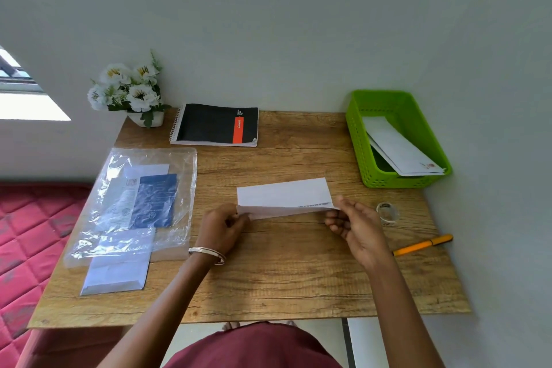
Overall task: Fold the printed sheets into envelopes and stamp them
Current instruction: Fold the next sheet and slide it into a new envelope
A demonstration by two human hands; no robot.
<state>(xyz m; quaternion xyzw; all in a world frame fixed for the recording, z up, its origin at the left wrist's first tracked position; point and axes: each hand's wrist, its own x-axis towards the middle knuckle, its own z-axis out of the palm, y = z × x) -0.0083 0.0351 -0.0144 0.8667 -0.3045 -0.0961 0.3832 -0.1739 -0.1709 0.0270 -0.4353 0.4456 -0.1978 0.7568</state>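
Folded printed sheet (285, 199) lies at mid-table (298, 272), stretched between both hands — the left hand (222, 225) pinches its left corner, the right hand (352, 222) pinches its right end, the lower flap lifted slightly. One green basket (361, 146) at the far right holds what look like two finished envelopes (400, 148). One tape roll (387, 213) and one orange pen (422, 245) lie near the right hand — one plastic sleeve (131, 203) of papers lies left.

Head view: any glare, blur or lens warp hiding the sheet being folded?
Head view: the folded sheet is evenly lit and readable, pinched at its ends by the left hand and right hand; glare sits only on the plastic sleeve; wide-angle bending skews the table edges; the window is blown out.
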